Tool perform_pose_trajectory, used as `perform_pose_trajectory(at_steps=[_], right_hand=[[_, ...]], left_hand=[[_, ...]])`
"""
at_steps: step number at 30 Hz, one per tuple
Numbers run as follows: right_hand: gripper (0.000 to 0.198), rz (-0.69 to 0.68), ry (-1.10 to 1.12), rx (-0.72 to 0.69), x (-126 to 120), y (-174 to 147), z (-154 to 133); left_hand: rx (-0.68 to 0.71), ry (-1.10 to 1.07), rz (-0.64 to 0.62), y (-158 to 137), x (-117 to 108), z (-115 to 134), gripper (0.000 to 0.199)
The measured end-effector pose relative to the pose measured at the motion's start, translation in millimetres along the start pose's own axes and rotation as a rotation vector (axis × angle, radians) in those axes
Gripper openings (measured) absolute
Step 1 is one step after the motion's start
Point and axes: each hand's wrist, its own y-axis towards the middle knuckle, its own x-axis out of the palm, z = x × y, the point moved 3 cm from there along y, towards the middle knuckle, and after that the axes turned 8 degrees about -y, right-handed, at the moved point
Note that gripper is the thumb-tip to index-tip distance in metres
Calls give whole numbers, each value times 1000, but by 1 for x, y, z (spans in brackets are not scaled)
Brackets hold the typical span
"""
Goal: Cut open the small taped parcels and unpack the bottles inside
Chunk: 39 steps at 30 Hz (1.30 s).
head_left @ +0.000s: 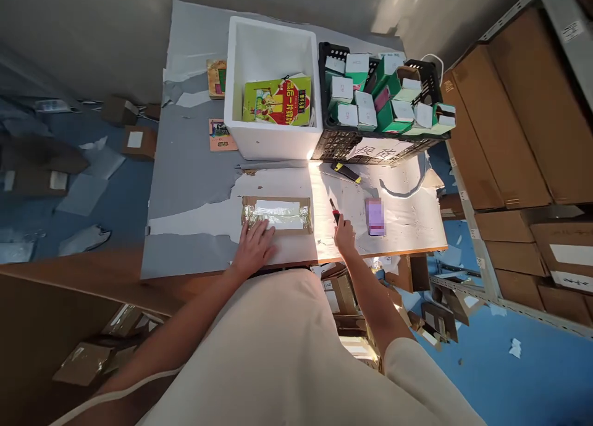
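Note:
A flat cardboard parcel [277, 215] wrapped in clear tape lies near the table's front edge, a white label on its top. My left hand [254, 246] rests on its near left side, fingers stretched out. To the right of the parcel, my right hand [344, 236] is wrapped round a red and black utility knife [335, 213]. The knife's narrow tip points away from me and stays apart from the parcel. Beside that hand lies a purple box-like item [375, 217], partly blurred. A black and yellow cutter [346, 172] lies farther back.
Behind the parcel stands a white foam box [273, 143] holding a colourful picture book [277, 101]. A black crate [338, 143] of green and white boxes adjoins it. Two booklets lie left of the foam box. Shelves with cartons [523, 117] rise at right; cartons litter the blue floor.

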Motion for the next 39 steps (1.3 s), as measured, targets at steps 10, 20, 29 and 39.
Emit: perform_pose_trajectory(at_steps=[10, 20, 29, 39], right_hand=[[55, 308, 147, -360, -32, 18, -25], [59, 226, -237, -979, -91, 12, -134], [47, 129, -295, -1054, -100, 23, -132], [36, 116, -153, -817, -146, 87, -145]], left_hand=[[-153, 8, 41, 0, 14, 5, 43], [-172, 7, -16, -5, 19, 5, 49], [-188, -73, -2, -5, 17, 5, 50], [-151, -76, 60, -6, 7, 11, 50]])
